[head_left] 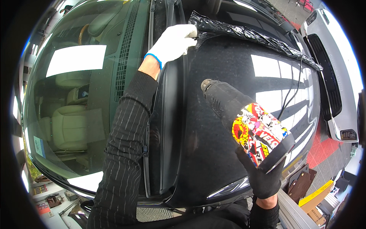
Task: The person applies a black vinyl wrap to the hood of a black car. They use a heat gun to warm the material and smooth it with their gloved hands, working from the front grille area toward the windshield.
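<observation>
Left hand (172, 44) here, fingers pinching the bunched film (244, 32) across the hood's (209, 133) far side: looks light, slippery, tearable, best gripped at gathered ends; right hand (264, 178) grips the heat gun (242, 114), probably heavier.

A black, colourfully patterned heat gun (246, 124) tilts above the car hood (213, 149), nozzle (206, 84) toward the rear edge; glossy black film (248, 33), crumpled ropelike, stretches to the front edge.
</observation>
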The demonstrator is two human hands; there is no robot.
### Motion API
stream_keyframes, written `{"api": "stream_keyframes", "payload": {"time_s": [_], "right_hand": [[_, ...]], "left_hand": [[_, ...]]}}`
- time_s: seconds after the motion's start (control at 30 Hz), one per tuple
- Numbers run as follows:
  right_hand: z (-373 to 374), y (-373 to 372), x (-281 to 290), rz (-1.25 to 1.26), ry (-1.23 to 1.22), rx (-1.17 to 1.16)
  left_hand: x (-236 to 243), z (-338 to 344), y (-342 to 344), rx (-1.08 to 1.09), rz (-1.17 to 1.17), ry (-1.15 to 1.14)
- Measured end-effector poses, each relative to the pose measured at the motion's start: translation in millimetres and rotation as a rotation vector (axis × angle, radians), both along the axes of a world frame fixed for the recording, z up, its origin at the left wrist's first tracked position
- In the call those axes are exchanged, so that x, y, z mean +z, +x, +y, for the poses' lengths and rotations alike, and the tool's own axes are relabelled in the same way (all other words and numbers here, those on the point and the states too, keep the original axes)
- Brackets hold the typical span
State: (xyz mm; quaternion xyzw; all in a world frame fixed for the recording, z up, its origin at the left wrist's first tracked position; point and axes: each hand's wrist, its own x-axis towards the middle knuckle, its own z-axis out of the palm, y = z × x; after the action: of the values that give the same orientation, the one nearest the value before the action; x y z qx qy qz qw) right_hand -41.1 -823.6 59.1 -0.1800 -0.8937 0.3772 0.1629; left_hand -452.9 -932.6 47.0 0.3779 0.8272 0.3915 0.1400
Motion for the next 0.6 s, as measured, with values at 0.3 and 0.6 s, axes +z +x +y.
{"api": "stream_keyframes", "payload": {"time_s": [0.3,0.6], "right_hand": [[-0.7,-5.3,3.8,-0.056,-0.008,0.011],[-5.1,-8.0,-1.1,-0.034,0.074,0.049]], "left_hand": [[-10.8,-2.7,-13.7,0.011,-0.17,-0.066],[-25.4,2.0,-0.1,0.01,0.361,-0.047]]}}
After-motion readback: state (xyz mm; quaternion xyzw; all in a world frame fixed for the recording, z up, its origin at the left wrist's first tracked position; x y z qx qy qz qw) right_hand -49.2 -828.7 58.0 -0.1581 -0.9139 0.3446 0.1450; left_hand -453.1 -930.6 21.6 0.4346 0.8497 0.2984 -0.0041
